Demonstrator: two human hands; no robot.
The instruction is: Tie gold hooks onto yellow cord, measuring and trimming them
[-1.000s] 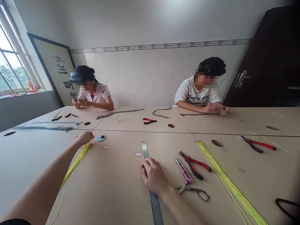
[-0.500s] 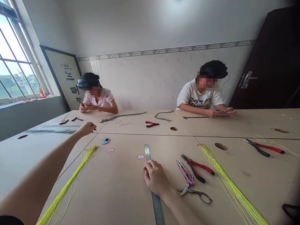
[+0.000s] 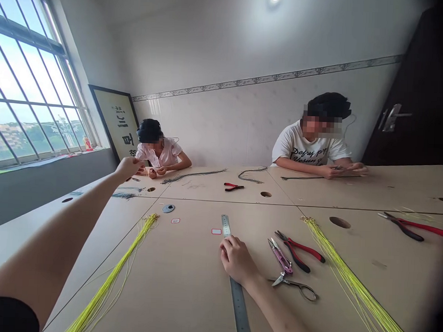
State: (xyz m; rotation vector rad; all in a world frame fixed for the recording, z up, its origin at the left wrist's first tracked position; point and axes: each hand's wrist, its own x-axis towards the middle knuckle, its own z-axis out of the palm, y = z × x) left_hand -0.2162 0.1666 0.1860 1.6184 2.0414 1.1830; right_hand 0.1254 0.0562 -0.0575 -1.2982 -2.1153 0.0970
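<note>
My right hand [image 3: 238,259] rests over a steel ruler [image 3: 238,308], its fingers curled on the metal just below the far end. My left arm reaches far across the table. At its end my left hand [image 3: 128,169] is raised with fingers pinched together; anything between them is too small to make out. Beneath that arm lie dark wire strands [image 3: 126,195]. A bundle of yellow cords [image 3: 124,259] runs along the table on the left. To the right of my right hand are pink-handled snips [image 3: 282,258], small scissors [image 3: 297,285] and red-and-black pliers [image 3: 300,250].
Another yellow cord bundle [image 3: 352,277] lies on the right, with more pliers [image 3: 409,226] beyond. Two co-workers sit opposite: one in pink [image 3: 166,154], one in white [image 3: 314,145]. Farther pliers [image 3: 233,187], a round cap [image 3: 168,208] and cable holes [image 3: 340,222] mark the tabletop [image 3: 187,282].
My left hand has reached farther forward and up, towards the co-worker in pink, whose hands have lowered to the table. My right hand stays on the ruler. The view has shifted slightly left.
</note>
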